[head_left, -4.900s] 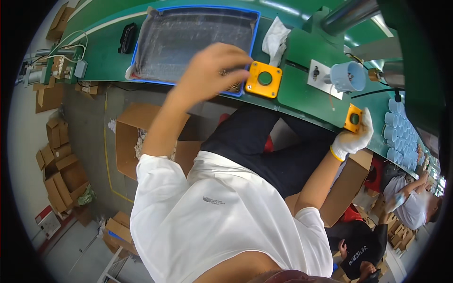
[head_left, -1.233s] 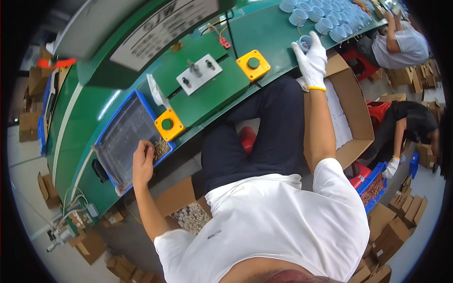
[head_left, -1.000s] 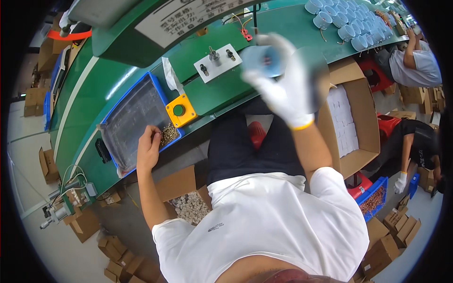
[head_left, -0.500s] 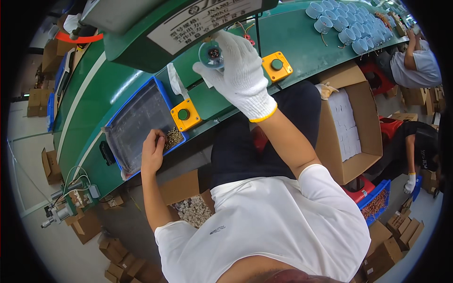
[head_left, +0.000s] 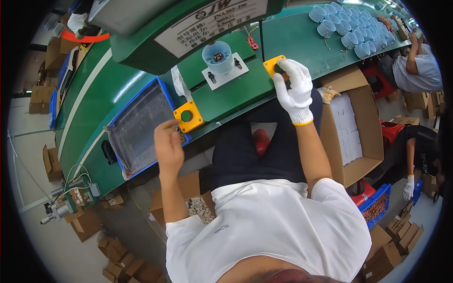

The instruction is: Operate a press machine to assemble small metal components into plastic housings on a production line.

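My right hand (head_left: 295,92), in a white knit glove with a yellow cuff, is at the right yellow button box (head_left: 270,66). Its fingers are spread around the dark green button (head_left: 279,69). My bare left hand (head_left: 169,148) is beside the left yellow button box (head_left: 197,120) with its green button (head_left: 186,116). The left fingers are bent together, and anything between them is too small to make out. A light blue plastic cup (head_left: 225,70) with a small metal piece inside stands on a white plate (head_left: 240,66) under the green press head (head_left: 137,56).
A blue-rimmed tray (head_left: 141,122) lies left, its brass pieces mostly behind my left hand. Several blue cups (head_left: 349,40) stand far right. An open carton (head_left: 373,141) of white blocks is right of my legs. Co-workers (head_left: 420,66) sit at the right.
My right hand has left the cup, now on the plate, and moved right to the button box. My left hand has risen from the brass pieces toward the left button box.
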A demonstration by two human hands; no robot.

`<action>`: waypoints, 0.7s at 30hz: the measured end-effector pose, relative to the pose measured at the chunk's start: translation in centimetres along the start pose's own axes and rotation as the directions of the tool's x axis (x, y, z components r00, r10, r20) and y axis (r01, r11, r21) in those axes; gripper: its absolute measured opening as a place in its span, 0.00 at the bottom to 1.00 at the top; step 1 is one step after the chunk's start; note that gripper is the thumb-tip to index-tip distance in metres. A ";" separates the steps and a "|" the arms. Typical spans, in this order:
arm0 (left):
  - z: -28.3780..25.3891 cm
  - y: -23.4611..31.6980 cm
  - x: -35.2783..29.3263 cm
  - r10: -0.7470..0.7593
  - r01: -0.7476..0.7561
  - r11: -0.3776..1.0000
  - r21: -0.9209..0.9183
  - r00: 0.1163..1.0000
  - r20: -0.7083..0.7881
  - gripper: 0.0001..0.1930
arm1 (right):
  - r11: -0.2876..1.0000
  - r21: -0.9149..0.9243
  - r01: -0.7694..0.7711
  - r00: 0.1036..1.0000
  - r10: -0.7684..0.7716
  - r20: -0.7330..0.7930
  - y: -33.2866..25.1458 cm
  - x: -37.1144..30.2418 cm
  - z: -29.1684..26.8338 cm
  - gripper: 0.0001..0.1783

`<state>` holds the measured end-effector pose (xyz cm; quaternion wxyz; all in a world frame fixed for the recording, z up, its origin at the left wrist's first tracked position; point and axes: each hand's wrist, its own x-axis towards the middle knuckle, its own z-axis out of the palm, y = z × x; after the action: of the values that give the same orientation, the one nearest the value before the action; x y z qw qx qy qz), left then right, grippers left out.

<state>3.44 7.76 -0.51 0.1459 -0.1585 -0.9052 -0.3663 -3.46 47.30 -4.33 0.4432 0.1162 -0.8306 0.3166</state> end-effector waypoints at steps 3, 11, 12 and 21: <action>2.0 0.7 0.2 0.228 -0.218 0.960 0.178 0.973 -0.035 0.03 | 0.997 0.069 0.024 0.999 -0.021 -0.039 -0.1 0.3 0.1 0.14; 2.8 1.4 2.2 0.280 -0.259 0.905 0.337 0.960 -0.013 0.01 | 0.919 0.377 -0.111 0.992 0.128 -0.019 3.6 0.5 1.3 0.09; 2.6 1.2 2.6 0.231 -0.215 0.941 0.260 0.972 -0.032 0.02 | 0.774 0.573 -0.270 0.932 0.359 -0.046 3.6 -0.6 2.2 0.12; 6.2 3.3 6.4 0.062 -0.071 0.997 -0.029 0.972 -0.225 0.03 | 0.672 0.619 -0.407 0.889 0.448 0.097 3.6 -1.1 2.5 0.15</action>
<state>-1.98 15.59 -0.31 0.2562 -0.1490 -0.8704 -0.3931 -6.21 48.44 -7.79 0.3185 0.0485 -0.6674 0.6714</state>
